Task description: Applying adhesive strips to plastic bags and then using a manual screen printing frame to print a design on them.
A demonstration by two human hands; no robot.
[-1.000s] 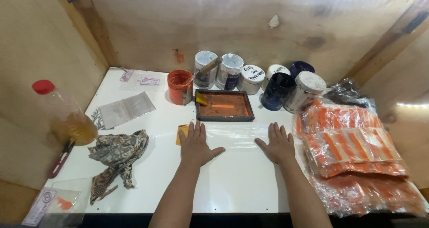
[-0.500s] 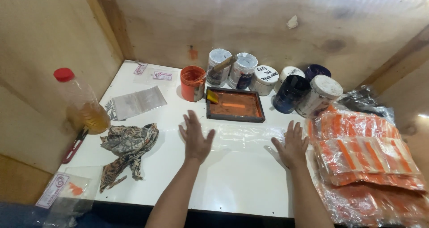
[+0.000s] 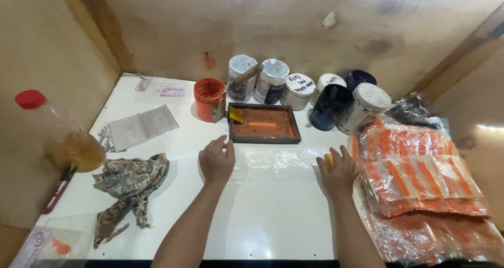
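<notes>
A clear plastic bag (image 3: pixel 278 160) lies flat on the white table (image 3: pixel 273 221), just in front of a brown tray (image 3: pixel 265 123) smeared with orange paint. My left hand (image 3: pixel 217 160) sits on the bag's left end, fingers curled together on its edge. At the bag's right end is my right hand (image 3: pixel 338 171), with a small yellow piece (image 3: pixel 329 160) showing between thumb and fingers. Both forearms reach in from the bottom edge.
An orange paint cup (image 3: pixel 209 97) and several lidded jars (image 3: pixel 299 89) stand behind the tray. Orange-printed plastic bags (image 3: pixel 420 179) are stacked at the right. At the left are a red-capped bottle (image 3: pixel 58 137), a patterned rag (image 3: pixel 131 184) and a grey pouch (image 3: pixel 139 126). Wooden walls close in the table.
My hands have spread apart along the clear bag. The left hand's fingers went from flat to curled. The right hand slid to the bag's right end, where the yellow piece now shows.
</notes>
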